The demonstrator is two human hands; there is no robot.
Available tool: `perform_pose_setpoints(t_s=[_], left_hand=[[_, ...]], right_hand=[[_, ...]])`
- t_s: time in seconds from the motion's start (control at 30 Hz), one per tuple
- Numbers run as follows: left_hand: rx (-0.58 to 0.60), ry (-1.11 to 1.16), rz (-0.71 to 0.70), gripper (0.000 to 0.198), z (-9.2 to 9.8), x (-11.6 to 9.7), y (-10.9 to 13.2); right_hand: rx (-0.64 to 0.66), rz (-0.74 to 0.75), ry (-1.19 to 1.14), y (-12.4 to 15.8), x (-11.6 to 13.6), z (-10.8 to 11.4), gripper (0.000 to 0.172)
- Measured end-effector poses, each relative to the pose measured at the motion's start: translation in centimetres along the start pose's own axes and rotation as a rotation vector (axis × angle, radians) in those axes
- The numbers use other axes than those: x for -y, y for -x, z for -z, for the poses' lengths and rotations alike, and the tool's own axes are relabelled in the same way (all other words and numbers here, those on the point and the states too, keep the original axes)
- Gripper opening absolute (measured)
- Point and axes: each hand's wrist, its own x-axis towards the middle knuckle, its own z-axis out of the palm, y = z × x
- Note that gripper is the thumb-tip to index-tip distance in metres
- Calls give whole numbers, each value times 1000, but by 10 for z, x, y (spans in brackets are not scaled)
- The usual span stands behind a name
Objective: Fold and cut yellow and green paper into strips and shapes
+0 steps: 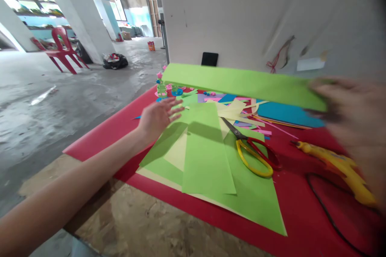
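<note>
My right hand (337, 92), smeared by motion at the right, is closed on one end of a long green paper strip (241, 84). The strip stretches leftward above the table. My left hand (158, 118) is open and holds nothing, its fingers apart over the paper pile. Beneath lie a wide green paper piece (205, 156) and larger green sheets (256, 209), with pale yellow paper (177, 150) among them. Scissors (241, 136) with one yellow and one red handle rest on the sheets, blades a little apart.
A yellow glue gun (334, 158) with a dark cord lies on the red table covering (301, 192). Blue sheets (286, 113), paper scraps and small paper ornaments (162, 88) are at the back, before a white panel (241, 16). A red chair (62, 50) stands on the floor.
</note>
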Motion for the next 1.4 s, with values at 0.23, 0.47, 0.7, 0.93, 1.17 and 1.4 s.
perform_pose_setpoints(t_s=[0.23,0.47,0.7,0.93,1.17,1.4], left_hand=[[356,-62,376,29,-26,40,27],[-37,32,386,31,-30,38,28],[-112,54,347,28,-29,40,26],[-112,34,332,25,-28,41,26],[-126,14,313,21,-33,35,27],[-131,75,71,14,-38,-7,25]], right_hand=[[134,-156,-4,19,-25,-97,24],[436,-242,117,25,-17,-95,32],[217,40,1072,19,-18,-73,21],[372,-10,1166,18,-56,-59,37],[332,-37,1025,17,-68,-66,47],[140,-15,719,16,-45,-44,30]])
